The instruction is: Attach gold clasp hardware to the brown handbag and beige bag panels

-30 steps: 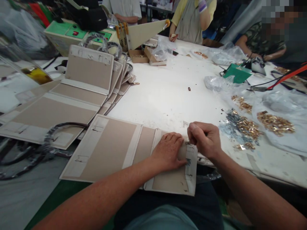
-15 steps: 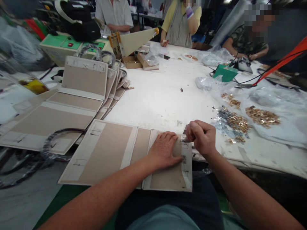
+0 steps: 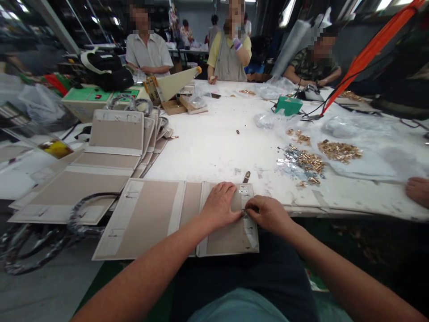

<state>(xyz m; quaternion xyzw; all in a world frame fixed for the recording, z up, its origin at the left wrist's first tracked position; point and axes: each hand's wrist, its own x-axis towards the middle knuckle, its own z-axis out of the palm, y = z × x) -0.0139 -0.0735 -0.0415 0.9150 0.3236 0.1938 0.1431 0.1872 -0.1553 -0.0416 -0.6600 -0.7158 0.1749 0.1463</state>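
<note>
A beige-grey folding panel [image 3: 157, 210] with pale strips and two creases lies across the table's front edge and my lap. My left hand [image 3: 219, 203] rests flat on its right part, fingers spread, thumb reaching to the pale end strip. At that strip, the fingertips of my right hand [image 3: 268, 210] pinch together by the left thumb tip; what they hold is too small to make out. A small white-and-dark rectangular piece [image 3: 243, 191] sits on the strip above the fingers. Beyond the panel's far edge a narrow metal tab [image 3: 247, 176] sticks out.
Similar panels [image 3: 115, 134] with plastic-wrapped handles [image 3: 87, 210] are piled on the left. Gold metal parts [image 3: 338, 151] and silvery bits [image 3: 293, 156] lie on the right. Farther back are a green box [image 3: 288, 106], a machine [image 3: 100, 95] and several people. A hand [image 3: 417, 191] shows at the right edge.
My right hand has moved from the metal tab at the panel's far edge down to the end strip, uncovering the tab. My left hand stays on the panel. The view has tilted up.
</note>
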